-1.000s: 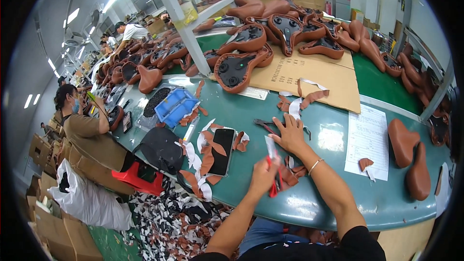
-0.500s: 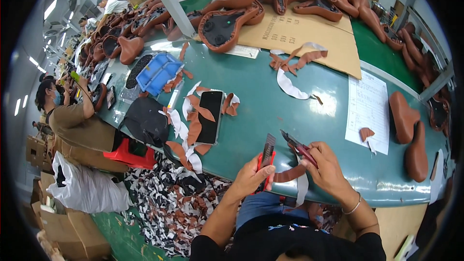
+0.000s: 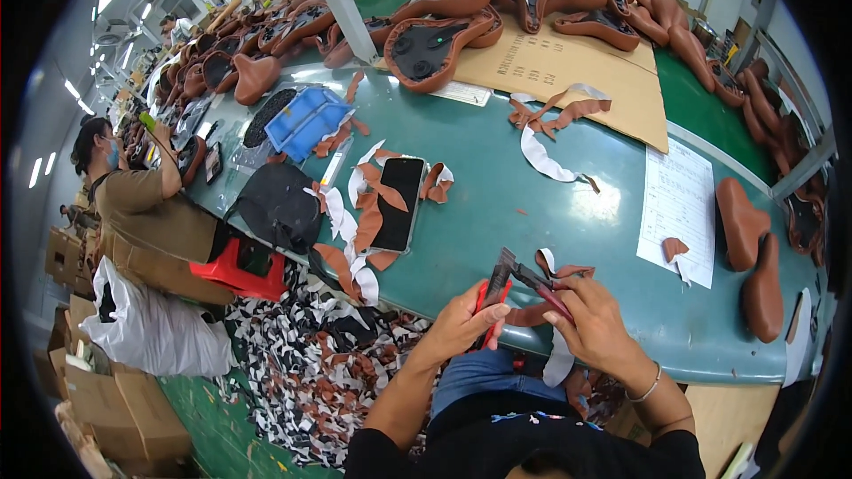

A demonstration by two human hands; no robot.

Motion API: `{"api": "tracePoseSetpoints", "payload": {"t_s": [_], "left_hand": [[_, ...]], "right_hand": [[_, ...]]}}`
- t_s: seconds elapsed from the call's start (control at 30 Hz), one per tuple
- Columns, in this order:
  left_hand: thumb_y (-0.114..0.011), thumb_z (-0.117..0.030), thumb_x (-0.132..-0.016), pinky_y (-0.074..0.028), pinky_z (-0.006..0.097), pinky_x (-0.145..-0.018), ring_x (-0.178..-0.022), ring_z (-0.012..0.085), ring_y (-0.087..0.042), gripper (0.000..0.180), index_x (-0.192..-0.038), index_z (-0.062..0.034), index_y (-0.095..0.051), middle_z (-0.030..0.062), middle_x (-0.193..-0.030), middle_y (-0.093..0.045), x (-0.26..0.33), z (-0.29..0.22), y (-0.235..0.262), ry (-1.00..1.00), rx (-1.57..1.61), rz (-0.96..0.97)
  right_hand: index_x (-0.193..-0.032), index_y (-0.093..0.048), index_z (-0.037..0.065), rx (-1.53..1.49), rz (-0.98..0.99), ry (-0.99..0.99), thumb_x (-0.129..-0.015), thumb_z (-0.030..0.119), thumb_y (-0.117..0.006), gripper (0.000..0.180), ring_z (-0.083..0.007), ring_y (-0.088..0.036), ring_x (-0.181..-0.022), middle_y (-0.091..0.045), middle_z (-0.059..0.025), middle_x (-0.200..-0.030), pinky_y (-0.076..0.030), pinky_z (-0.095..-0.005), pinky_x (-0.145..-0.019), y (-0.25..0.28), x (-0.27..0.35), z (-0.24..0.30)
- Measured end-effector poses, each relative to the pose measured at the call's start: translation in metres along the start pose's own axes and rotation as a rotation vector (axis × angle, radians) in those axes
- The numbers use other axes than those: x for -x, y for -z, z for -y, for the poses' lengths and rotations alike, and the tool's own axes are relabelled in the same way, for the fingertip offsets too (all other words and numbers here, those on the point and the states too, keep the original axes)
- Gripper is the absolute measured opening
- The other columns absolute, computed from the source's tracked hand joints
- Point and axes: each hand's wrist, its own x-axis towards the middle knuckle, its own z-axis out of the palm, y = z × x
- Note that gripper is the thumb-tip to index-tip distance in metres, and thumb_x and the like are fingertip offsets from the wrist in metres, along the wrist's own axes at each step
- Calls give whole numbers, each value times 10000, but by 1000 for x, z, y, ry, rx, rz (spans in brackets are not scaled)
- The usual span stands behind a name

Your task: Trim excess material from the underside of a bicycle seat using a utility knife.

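My left hand (image 3: pixel 460 328) is closed round a red utility knife (image 3: pixel 500 279), its dark scored blade pointing up and away from me. My right hand (image 3: pixel 596 324) grips a pair of pliers (image 3: pixel 552 298) with dark red handles. The jaws of the pliers meet the upper end of the blade; whether they clamp it is too small to tell. A brown leather-like strip (image 3: pixel 530 315) with a pale underside hangs between my hands at the table's near edge. Just beyond the pliers lies another curled brown scrap (image 3: pixel 568 271).
Brown bicycle saddles (image 3: pixel 426 51) are piled along the far side, with two saddles (image 3: pixel 742 222) at right. A phone (image 3: pixel 399 204), scraps, a black bag (image 3: pixel 280 204), a blue bin (image 3: pixel 306 122) and a paper sheet (image 3: pixel 676 204) lie on the green table. A co-worker (image 3: pixel 146 204) sits left.
The pliers have moved left, from apart from the knife to touching its blade tip. My right hand has shifted slightly with them. The whole view has turned a little.
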Motion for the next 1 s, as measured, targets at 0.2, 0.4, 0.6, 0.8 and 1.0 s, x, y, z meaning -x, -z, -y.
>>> {"api": "tracePoseSetpoints", "payload": {"t_s": [0.2, 0.4, 0.6, 0.8, 1.0], "left_hand": [[-517, -298, -940, -426, 227, -480, -495, 112, -537, 337, -1117, -21, -441, 30, -644, -532, 9, 4, 8, 61, 69, 31], [-498, -401, -936, -429, 237, -451, -469, 123, -531, 408, -1110, -39, -429, 48, -647, -530, 6, 16, 21, 103, 145, 225], [-496, -387, -941, -443, 238, -481, -502, 115, -541, 385, -1109, -46, -437, 43, -688, -540, 6, 28, 41, -41, 254, 15], [-494, -369, -946, -467, 241, -508, -554, 125, -580, 352, -1092, -52, -443, 46, -719, -556, 0, 48, 30, -168, 212, -224], [-560, -288, -920, -471, 256, -542, -617, 137, -598, 305, -1075, -39, -477, 60, -755, -571, 6, 49, 39, -178, 365, -211]], "right_hand": [[-940, -566, 12, -198, 204, -186, -849, 222, -621, 235, -340, -568, -727, -563, -167, -838, -449, -398, -637, -4, 3, 10], [-912, -526, 55, -1016, 373, -731, -916, 308, -550, 255, -140, -480, -610, -498, -39, -710, -394, -284, -538, -18, 14, 2], [-855, -501, 46, -679, 319, -495, -922, 309, -527, 273, -211, -491, -599, -503, -80, -705, -398, -315, -539, -36, -46, -27], [-1031, -537, 81, -78, 97, 173, -906, 318, -502, 271, -410, -561, -850, -582, -202, -890, -428, -499, -720, -110, -286, -12], [-1025, -612, 116, 47, 225, -81, -874, 381, -524, 318, -367, -554, -1009, -605, -167, -1010, -364, -555, -811, -161, -382, 11]]}}
